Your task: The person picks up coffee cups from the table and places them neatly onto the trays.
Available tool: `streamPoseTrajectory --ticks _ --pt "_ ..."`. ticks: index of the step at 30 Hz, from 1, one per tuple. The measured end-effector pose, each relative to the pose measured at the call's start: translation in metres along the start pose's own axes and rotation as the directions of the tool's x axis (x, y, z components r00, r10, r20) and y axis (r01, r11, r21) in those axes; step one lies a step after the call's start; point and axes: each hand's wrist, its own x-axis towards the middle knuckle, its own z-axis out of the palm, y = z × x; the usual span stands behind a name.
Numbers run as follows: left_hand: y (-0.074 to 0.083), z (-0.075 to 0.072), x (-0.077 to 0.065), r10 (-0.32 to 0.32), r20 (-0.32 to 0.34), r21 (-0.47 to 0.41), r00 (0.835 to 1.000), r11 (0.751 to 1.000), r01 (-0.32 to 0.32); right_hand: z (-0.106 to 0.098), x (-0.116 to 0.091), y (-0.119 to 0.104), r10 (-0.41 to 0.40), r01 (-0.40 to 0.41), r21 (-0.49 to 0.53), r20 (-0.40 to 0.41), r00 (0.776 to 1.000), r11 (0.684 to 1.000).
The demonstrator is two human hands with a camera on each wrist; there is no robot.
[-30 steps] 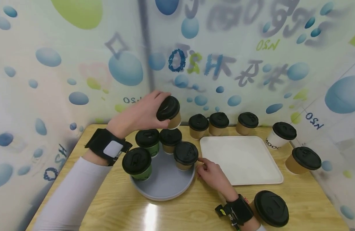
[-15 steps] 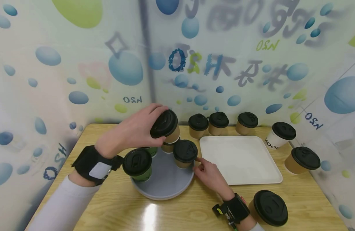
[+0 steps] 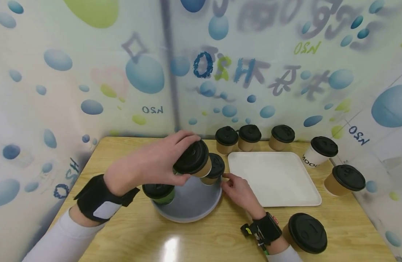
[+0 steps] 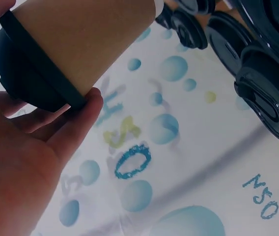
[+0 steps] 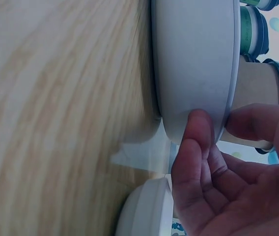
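Brown paper cup (image 3: 195,161), fitted with a black lid, is held in the air over the round grey tray (image 3: 194,203), leaning so that its lid points left and its base right. The left hand (image 3: 151,162) grips it around the lid, thumb on the near side and fingers on the far side; the left wrist view shows fingertips against the lid's rim. Whether the cup touches anything beneath it cannot be told.

The right hand (image 3: 238,191), fingers bent, pinches the rim of the round tray at its right side, just beside another brown cup (image 3: 217,167) standing upright on that tray and partly covered by the held one. A green cup (image 3: 163,196) stands at the near left of the tray, its top partly behind the left hand. A second green cup (image 5: 246,30) shows in the right wrist view.

To the right, a white rectangular tray (image 3: 274,178) lies on the wooden worktop (image 3: 132,236). Beyond its far edge stand two brown cups close together, the left one (image 3: 226,141) just beside the right one (image 3: 249,137), with a third brown cup (image 3: 281,138) farther right. A white cup (image 3: 318,152) with dark lettering stands at its far right corner, and a larger brown cup (image 3: 344,180) to its right. Near the right wrist is a black-lidded cup (image 3: 305,233).
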Motion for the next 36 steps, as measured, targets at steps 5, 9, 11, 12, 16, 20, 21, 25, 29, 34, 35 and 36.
streamPoseTrajectory --ticks 5,9,11,12,16,20,21,25,29,34,35,36 --pt "0.01 0.009 -0.001 0.07 0.05 0.019 0.996 0.997 -0.071 -0.003 0.002 0.002 0.019 -0.019 0.014 0.006 1.0 1.0" --pt "0.015 0.018 -0.001 0.123 0.113 0.065 0.986 0.989 -0.131 -0.004 0.004 0.003 0.024 -0.024 0.02 0.014 1.0 1.0" --pt "0.017 0.022 0.0 0.145 0.138 0.122 0.98 0.979 -0.162 -0.005 0.005 0.002 0.022 -0.023 0.02 0.019 1.0 1.0" --pt "0.018 0.024 0.0 0.153 0.147 0.156 0.977 0.972 -0.175 -0.005 0.006 0.002 0.024 -0.025 0.02 0.022 0.999 0.999" --pt "0.022 0.033 0.002 0.167 0.179 0.256 0.969 0.943 -0.21 -0.005 0.007 0.002 0.036 -0.037 0.017 0.029 0.999 0.999" --pt "0.024 0.043 0.004 0.164 0.206 0.289 0.965 0.932 -0.22 -0.003 0.007 0.002 0.044 -0.044 0.018 0.03 0.999 0.999" --pt "0.024 0.045 0.004 0.163 0.212 0.292 0.964 0.93 -0.222 -0.003 0.007 0.002 0.043 -0.043 0.018 0.028 0.999 0.999" --pt "0.023 0.054 0.005 0.162 0.25 0.307 0.955 0.922 -0.237 -0.003 0.007 0.001 0.044 -0.044 0.016 0.024 0.999 0.999" --pt "0.023 0.063 0.006 0.151 0.291 0.318 0.945 0.916 -0.244 -0.002 0.006 0.0 0.047 -0.047 0.009 0.022 0.999 0.999" --pt "0.024 0.07 0.006 0.144 0.312 0.342 0.939 0.905 -0.252 -0.002 0.007 -0.001 0.042 -0.043 0.002 0.018 0.999 0.999" --pt "0.024 0.071 0.006 0.146 0.31 0.354 0.939 0.899 -0.256 -0.003 0.007 -0.001 0.041 -0.041 0.002 0.018 0.999 0.999" --pt "0.024 0.073 0.006 0.15 0.306 0.368 0.94 0.892 -0.262 -0.003 0.007 -0.001 0.04 -0.04 0.002 0.019 0.999 0.999"
